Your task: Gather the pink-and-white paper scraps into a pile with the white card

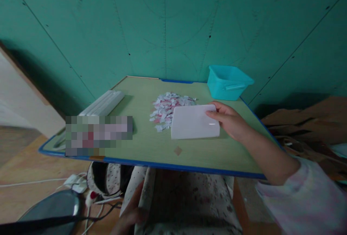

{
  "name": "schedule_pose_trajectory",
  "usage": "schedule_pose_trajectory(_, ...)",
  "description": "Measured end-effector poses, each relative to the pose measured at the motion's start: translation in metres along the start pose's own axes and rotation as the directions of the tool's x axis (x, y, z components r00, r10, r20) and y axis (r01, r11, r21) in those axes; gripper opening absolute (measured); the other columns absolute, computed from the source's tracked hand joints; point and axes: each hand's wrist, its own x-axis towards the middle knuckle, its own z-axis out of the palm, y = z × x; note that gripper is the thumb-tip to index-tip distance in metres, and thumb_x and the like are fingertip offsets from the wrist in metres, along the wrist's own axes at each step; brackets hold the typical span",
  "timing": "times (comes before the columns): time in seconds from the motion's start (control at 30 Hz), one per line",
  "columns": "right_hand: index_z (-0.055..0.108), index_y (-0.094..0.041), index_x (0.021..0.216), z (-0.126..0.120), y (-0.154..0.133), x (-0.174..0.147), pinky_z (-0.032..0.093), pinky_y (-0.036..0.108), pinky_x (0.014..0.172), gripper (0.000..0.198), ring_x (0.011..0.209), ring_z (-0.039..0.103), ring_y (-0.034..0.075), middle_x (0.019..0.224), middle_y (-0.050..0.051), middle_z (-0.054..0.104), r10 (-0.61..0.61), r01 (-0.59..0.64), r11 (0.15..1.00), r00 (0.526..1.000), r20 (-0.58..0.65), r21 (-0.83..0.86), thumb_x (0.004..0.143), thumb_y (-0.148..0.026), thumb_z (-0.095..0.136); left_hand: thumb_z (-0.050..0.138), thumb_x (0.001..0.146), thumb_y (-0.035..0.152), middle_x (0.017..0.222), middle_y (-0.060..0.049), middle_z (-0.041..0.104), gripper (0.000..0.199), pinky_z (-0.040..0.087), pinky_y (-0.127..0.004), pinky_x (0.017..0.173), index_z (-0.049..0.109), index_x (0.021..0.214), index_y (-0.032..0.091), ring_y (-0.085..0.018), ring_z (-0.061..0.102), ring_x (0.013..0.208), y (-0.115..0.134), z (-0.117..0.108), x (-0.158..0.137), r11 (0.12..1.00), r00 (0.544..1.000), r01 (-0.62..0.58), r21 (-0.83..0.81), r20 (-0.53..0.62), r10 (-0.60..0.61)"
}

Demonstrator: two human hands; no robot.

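Note:
My right hand [227, 117] grips the right edge of a glossy white rectangular panel [193, 122], thumb on its upper face and fingers behind. The panel is tilted above the table and covers part of a pile of small white and pink paper scraps [169, 106]. Low in the view, my left hand [132, 211] is down by my lap, beside the edge of a pale speckled cloth [143, 195]. It is dim and blurred there, so whether its fingers hold the cloth is unclear.
A turquoise plastic bin [227, 85] stands at the table's back right corner. White ridged strips [104, 103] and a pixelated patch lie at the left. The table [151, 150] has a blue edge against a green wall. Cables and a dark round object [51, 209] are on the floor.

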Motion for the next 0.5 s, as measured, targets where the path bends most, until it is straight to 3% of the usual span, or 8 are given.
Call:
schedule_pose_trajectory(0.13, 0.055, -0.019, 0.080, -0.0018, -0.0012, 0.0007, 0.038, 0.019, 0.055, 0.016, 0.061, 0.052, 0.007, 0.070, -0.004, 0.057, -0.044, 0.044, 0.999, 0.999, -0.031, 0.019, 0.067, -0.026, 0.061, 0.054, 0.078, 0.023, 0.051, 0.008, 0.050, 0.011, 0.041, -0.021, 0.038, 0.058, 0.082, 0.015, -0.006, 0.045, 0.038, -0.0007, 0.0015, -0.0011, 1.000, 1.000, -0.007, 0.030, 0.021, 0.006)
schedule_pose_trajectory(0.37, 0.053, -0.017, 0.078, 0.0030, -0.0005, -0.0022, 0.039, 0.020, 0.056, 0.017, 0.061, 0.053, 0.009, 0.069, -0.002, 0.058, 0.073, -0.065, 0.996, 0.989, 0.131, -0.064, 0.067, -0.027, 0.060, 0.055, 0.076, 0.018, 0.049, 0.009, 0.048, 0.007, 0.040, -0.021, 0.038, 0.059, 0.081, 0.015, -0.006, 0.044, 0.037, 0.0049, 0.0056, -0.0041, 0.999, 0.999, -0.036, 0.023, 0.020, 0.035)
schedule_pose_trajectory(0.5, 0.053, -0.019, 0.078, -0.0056, -0.0029, 0.0002, 0.038, 0.022, 0.053, 0.015, 0.057, 0.051, 0.010, 0.067, -0.003, 0.057, 0.020, -0.022, 0.997, 0.999, -0.025, -0.073, 0.065, -0.026, 0.059, 0.056, 0.075, 0.016, 0.056, 0.008, 0.053, 0.007, 0.042, -0.021, 0.039, 0.059, 0.082, 0.015, -0.006, 0.046, 0.040, 0.0090, 0.0073, -0.0050, 0.999, 0.999, -0.045, -0.009, 0.007, 0.045)
